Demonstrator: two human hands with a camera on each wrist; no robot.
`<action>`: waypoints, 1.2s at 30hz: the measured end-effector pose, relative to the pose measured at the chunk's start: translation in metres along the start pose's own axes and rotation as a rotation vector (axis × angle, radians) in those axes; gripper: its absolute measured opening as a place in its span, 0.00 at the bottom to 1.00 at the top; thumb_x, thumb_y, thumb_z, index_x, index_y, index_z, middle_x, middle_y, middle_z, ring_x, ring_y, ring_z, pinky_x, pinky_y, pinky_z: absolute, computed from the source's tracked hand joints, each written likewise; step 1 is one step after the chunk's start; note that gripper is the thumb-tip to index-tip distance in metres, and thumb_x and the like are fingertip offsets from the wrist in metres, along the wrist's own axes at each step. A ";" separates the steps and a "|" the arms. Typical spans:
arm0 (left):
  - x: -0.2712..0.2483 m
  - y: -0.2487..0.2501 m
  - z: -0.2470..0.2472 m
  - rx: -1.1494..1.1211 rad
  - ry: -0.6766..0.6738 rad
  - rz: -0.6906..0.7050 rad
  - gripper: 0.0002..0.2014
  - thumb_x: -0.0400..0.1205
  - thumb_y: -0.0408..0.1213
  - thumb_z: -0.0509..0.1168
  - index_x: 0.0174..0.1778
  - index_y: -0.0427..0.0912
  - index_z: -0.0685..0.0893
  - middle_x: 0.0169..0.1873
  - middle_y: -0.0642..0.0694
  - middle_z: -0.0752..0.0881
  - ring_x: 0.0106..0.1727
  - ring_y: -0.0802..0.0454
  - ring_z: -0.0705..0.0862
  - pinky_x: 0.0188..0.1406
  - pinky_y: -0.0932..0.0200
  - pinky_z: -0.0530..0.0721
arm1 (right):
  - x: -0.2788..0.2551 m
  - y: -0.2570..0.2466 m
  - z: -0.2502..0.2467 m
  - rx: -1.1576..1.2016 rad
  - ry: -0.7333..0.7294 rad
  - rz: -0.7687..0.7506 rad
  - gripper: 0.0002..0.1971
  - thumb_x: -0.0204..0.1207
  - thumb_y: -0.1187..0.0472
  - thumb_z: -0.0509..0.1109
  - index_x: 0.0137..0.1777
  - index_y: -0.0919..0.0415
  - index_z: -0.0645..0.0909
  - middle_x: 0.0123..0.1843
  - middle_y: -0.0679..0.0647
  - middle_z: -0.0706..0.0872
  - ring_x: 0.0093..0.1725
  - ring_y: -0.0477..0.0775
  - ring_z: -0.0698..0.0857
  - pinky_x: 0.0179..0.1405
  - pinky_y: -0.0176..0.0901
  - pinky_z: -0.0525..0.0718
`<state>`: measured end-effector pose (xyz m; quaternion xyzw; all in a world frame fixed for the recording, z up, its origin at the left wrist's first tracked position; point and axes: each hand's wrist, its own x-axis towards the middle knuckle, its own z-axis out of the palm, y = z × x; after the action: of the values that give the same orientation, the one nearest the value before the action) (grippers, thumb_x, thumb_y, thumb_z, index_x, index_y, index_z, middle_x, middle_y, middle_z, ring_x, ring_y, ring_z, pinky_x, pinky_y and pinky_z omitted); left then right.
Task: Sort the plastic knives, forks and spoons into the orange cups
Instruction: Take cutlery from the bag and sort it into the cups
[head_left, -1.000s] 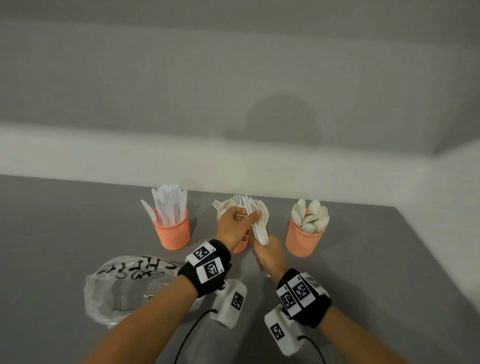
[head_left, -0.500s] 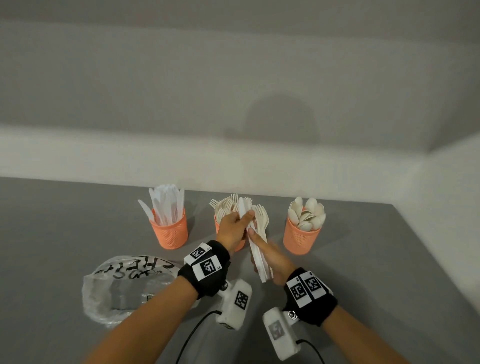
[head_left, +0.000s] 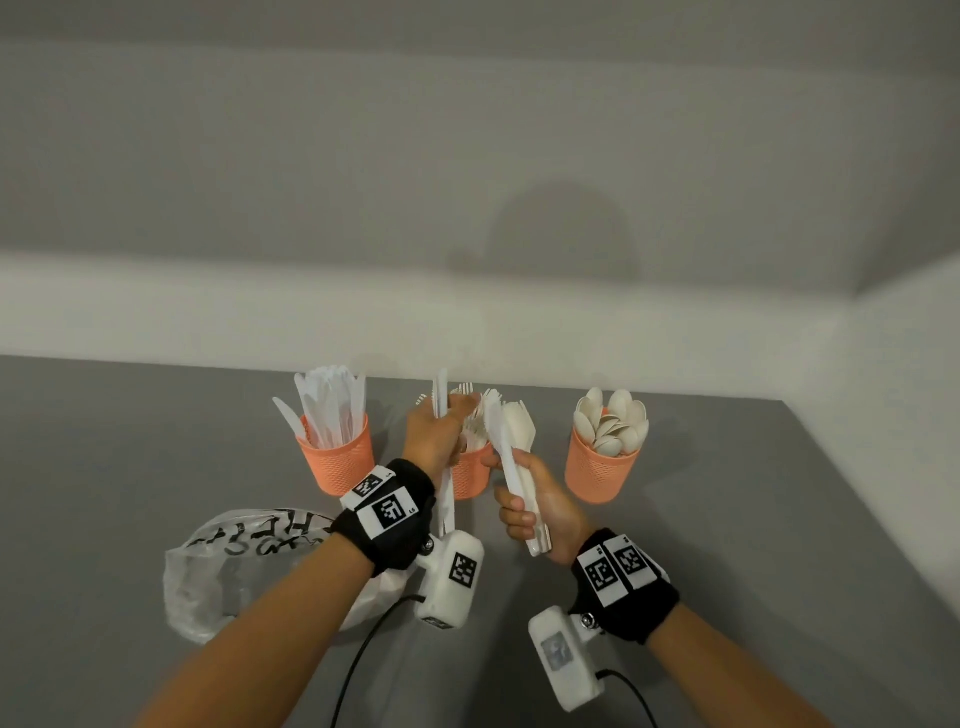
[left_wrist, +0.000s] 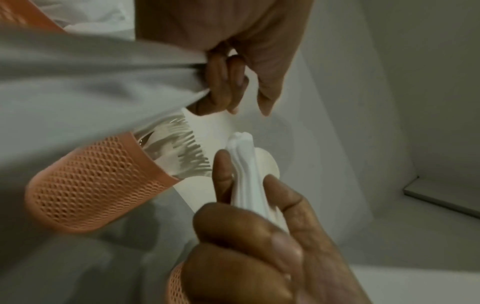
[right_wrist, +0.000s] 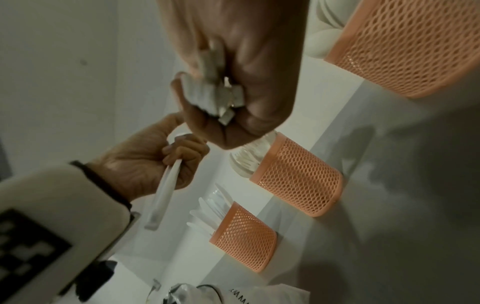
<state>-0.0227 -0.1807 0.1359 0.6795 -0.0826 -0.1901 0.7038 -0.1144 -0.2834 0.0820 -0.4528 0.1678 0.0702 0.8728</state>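
Both hands are busy: my left hand (head_left: 434, 439) is gripping a single white knife (head_left: 442, 400) upright in front of the middle orange cup (head_left: 470, 473) full of forks, and my right hand (head_left: 540, 506) is clutching a bundle of plastic cutlery (head_left: 511, 447). Knife cup (head_left: 340, 462) stands left, spoon cup (head_left: 597, 473) right on the grey table (head_left: 104, 467).

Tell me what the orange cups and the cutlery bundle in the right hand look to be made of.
Orange cups: probably moulded plastic, matte, since the walls are an open honeycomb mesh under a solid rim.
Cutlery bundle held by the right hand: thin white plastic with a slight sheen; flat handles, fork tines at the top.
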 end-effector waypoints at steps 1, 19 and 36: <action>-0.001 -0.002 0.001 0.028 -0.033 -0.004 0.09 0.80 0.38 0.66 0.38 0.38 0.77 0.08 0.55 0.72 0.09 0.63 0.66 0.10 0.73 0.62 | 0.001 0.001 0.002 -0.035 0.018 -0.008 0.17 0.83 0.46 0.49 0.51 0.53 0.77 0.17 0.47 0.69 0.11 0.40 0.65 0.09 0.28 0.62; -0.010 -0.019 0.005 -0.108 -0.039 -0.042 0.11 0.82 0.33 0.63 0.32 0.39 0.77 0.11 0.52 0.76 0.11 0.62 0.69 0.09 0.70 0.65 | -0.003 0.006 0.018 -0.334 0.198 -0.319 0.10 0.85 0.59 0.56 0.51 0.63 0.77 0.27 0.53 0.86 0.15 0.46 0.74 0.13 0.32 0.69; 0.025 -0.013 -0.032 -0.246 0.251 -0.162 0.18 0.86 0.44 0.55 0.33 0.38 0.73 0.16 0.48 0.76 0.20 0.51 0.77 0.29 0.58 0.79 | 0.008 0.006 0.024 -0.322 0.121 -0.166 0.10 0.84 0.56 0.58 0.52 0.60 0.78 0.25 0.53 0.86 0.18 0.47 0.81 0.16 0.35 0.80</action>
<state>0.0099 -0.1609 0.1176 0.6112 0.0847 -0.1685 0.7687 -0.1028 -0.2602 0.0875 -0.6022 0.1685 -0.0033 0.7803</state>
